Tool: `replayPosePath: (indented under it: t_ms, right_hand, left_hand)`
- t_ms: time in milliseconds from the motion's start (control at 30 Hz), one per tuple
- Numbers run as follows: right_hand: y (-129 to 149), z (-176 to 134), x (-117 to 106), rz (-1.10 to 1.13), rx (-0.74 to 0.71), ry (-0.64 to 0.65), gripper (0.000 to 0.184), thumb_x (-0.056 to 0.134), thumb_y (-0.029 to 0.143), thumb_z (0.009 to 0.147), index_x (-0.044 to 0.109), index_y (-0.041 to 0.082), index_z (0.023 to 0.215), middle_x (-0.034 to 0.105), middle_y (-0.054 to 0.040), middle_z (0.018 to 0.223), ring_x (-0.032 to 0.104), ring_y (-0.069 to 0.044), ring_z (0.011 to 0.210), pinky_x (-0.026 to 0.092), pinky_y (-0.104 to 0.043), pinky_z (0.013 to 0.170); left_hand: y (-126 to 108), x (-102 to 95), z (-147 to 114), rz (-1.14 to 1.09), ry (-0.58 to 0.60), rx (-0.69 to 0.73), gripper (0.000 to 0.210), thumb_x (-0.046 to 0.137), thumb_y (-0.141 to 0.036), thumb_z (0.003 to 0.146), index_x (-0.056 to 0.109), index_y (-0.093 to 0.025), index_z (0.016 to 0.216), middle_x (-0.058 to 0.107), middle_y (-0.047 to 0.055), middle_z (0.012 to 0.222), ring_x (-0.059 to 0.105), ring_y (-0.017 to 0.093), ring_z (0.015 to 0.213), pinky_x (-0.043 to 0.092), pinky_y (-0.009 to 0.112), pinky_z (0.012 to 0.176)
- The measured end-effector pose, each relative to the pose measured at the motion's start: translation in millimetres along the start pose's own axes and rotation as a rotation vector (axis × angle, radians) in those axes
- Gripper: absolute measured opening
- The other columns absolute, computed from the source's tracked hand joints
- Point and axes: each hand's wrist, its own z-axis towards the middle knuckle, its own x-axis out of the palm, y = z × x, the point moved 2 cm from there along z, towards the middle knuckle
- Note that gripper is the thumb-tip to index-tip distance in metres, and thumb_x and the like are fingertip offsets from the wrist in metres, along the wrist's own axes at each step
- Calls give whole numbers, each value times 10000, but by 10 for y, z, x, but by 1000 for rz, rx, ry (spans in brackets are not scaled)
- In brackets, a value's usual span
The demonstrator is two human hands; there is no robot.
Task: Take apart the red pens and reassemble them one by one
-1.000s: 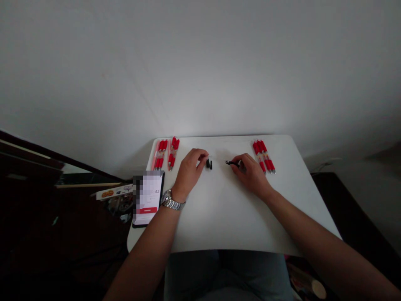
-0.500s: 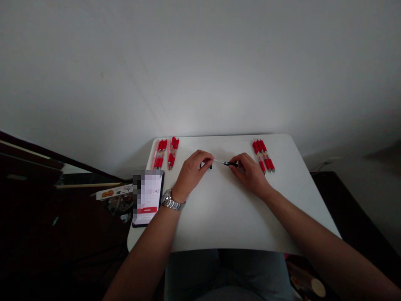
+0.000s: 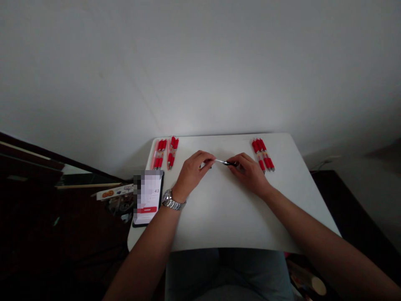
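Red pens at my one o'clock, phone at nine, left hand pinching thin rod, right hand gripping black piece

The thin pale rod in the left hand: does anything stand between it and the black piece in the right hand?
Nothing visible stands between the rod in the left hand and the black piece in the right hand; whether they touch is unclear. A small dark part shows below that line, not on it.

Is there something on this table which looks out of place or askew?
Yes, the phone: its upper left corner seems to stick out past the left edge of the white table, so it looks carelessly placed.
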Motion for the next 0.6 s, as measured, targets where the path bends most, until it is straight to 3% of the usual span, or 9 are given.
replayPosePath:
  t_ms: [433, 600]
  right_hand:
    - [-19, -3, -3, 65, 39, -36, 129, 620, 269, 951, 643, 221, 1069, 667, -61, 934, 651, -207, 838, 528, -339, 716]
    - [-32, -3, -7, 106, 98, -72, 131, 637, 301, 932, 630, 219, 1034, 686, -50, 912, 650, -190, 777, 524, -330, 701]
  left_hand:
    - [38, -8, -8, 2, -35, -38, 132, 625, -178, 960, 646, -204, 1088, 682, 27, 1019, 664, 129, 887, 555, 273, 836]
    - [68, -3, -12, 165, -1, -62, 189, 674, -217, 930, 663, -225, 1119, 640, 48, 1091, 610, 202, 1047, 518, 373, 957]
